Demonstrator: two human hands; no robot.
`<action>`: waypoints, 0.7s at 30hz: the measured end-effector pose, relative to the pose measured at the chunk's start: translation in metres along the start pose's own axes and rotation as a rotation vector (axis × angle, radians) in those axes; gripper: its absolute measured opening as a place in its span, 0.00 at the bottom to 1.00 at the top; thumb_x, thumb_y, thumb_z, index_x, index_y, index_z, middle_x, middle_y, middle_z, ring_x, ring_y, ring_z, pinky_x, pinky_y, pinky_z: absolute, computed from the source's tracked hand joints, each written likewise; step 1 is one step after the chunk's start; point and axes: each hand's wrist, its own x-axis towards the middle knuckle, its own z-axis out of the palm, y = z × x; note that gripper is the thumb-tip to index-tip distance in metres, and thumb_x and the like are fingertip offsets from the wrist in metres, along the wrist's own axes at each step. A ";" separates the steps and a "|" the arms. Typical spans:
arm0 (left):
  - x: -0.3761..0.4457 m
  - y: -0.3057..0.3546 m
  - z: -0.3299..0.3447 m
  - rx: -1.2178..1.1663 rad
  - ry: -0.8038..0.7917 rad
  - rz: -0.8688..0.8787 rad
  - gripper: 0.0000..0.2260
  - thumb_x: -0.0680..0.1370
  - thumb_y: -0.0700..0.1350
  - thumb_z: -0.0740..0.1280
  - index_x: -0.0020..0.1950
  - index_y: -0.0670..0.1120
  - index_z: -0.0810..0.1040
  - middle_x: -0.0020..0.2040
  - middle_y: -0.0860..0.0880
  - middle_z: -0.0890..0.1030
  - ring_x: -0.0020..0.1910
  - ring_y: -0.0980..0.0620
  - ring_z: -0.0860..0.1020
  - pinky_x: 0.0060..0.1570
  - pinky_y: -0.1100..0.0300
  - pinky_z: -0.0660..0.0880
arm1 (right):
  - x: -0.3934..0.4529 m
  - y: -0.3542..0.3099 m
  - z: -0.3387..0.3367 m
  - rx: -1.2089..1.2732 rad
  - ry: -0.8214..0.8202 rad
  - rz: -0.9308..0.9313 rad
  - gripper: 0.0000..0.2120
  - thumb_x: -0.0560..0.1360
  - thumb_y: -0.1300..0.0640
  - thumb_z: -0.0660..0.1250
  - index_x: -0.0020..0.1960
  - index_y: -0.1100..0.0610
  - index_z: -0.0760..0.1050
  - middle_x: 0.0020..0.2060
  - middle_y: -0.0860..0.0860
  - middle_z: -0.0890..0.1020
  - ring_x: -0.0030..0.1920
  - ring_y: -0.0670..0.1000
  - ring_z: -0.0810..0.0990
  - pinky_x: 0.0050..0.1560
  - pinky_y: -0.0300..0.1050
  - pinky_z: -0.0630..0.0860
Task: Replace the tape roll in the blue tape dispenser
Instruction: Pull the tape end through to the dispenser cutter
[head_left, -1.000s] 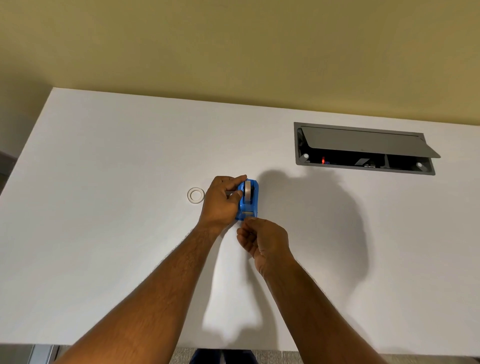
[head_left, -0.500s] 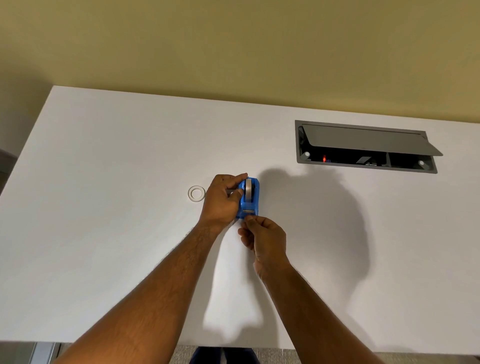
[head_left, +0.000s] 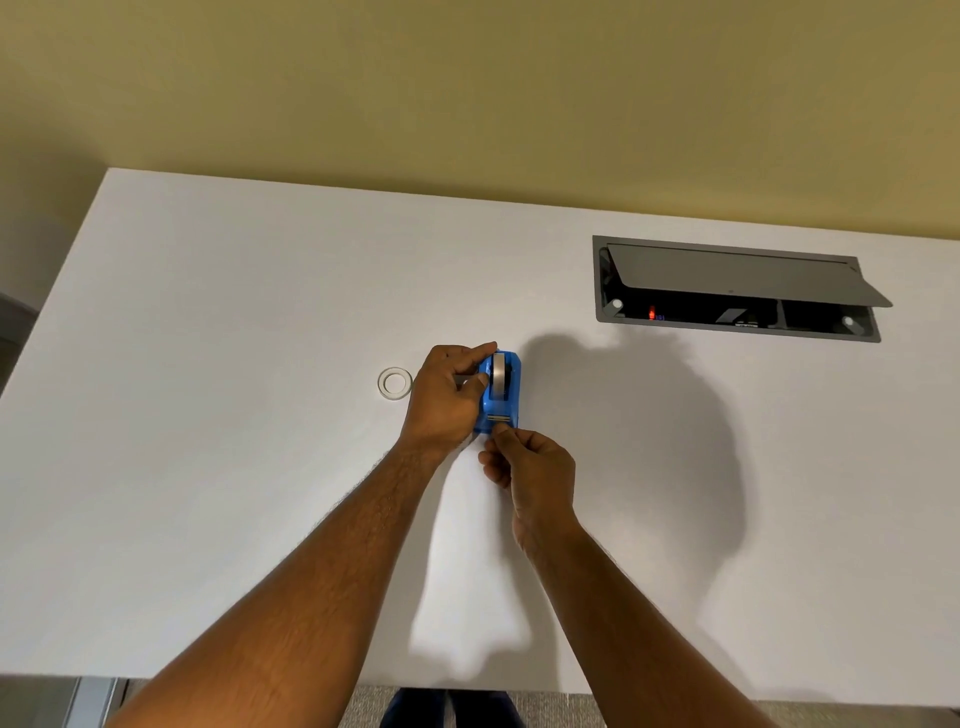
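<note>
Progress: judged from how things lie, the task looks nearly done. A tape roll (head_left: 500, 375) already sits in the blue tape dispenser (head_left: 500, 395), while an empty-looking ring lies apart on the table (head_left: 208, 467). What seems left is drawing the tape end to the cutter and letting go.
Spare ring (head_left: 395, 384): flat on the table, just left of the person's left hand and not touching it; probably the spent core, though that is a guess.
Left hand (head_left: 441, 397): closed around the dispenser's left side and far end, steadying it.
Dispenser position: standing on the table near its middle, between the two hands, cutter end toward the person.
Right hand (head_left: 530, 467): fingertips pinched together at the cutter end; whether a strip of tape is between them is too small to tell.
Hatch (head_left: 737, 286): a grey cable hatch set into the table at far right, lid propped open, well apart from the work.
Count: one dispenser, one roll mounted, one loose ring, two hands, one hatch.
</note>
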 end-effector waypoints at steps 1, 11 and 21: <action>0.000 0.000 0.000 0.003 -0.001 -0.001 0.17 0.81 0.38 0.65 0.68 0.50 0.78 0.60 0.49 0.76 0.56 0.54 0.75 0.52 0.72 0.71 | 0.001 0.000 0.000 -0.004 0.002 -0.007 0.07 0.73 0.54 0.74 0.46 0.58 0.83 0.34 0.52 0.86 0.32 0.50 0.85 0.34 0.37 0.81; -0.002 0.004 -0.002 -0.069 0.001 -0.024 0.17 0.80 0.37 0.65 0.68 0.48 0.79 0.63 0.49 0.76 0.61 0.53 0.76 0.57 0.68 0.74 | 0.013 0.014 -0.005 -0.261 0.029 -0.185 0.12 0.75 0.47 0.71 0.41 0.55 0.80 0.28 0.50 0.83 0.26 0.47 0.81 0.27 0.33 0.76; -0.005 0.004 -0.002 -0.160 -0.010 -0.060 0.18 0.80 0.34 0.64 0.66 0.49 0.80 0.65 0.50 0.80 0.63 0.54 0.79 0.65 0.55 0.77 | 0.031 0.018 -0.021 -0.915 0.109 -0.508 0.18 0.76 0.34 0.61 0.38 0.47 0.68 0.27 0.44 0.75 0.27 0.46 0.73 0.29 0.37 0.67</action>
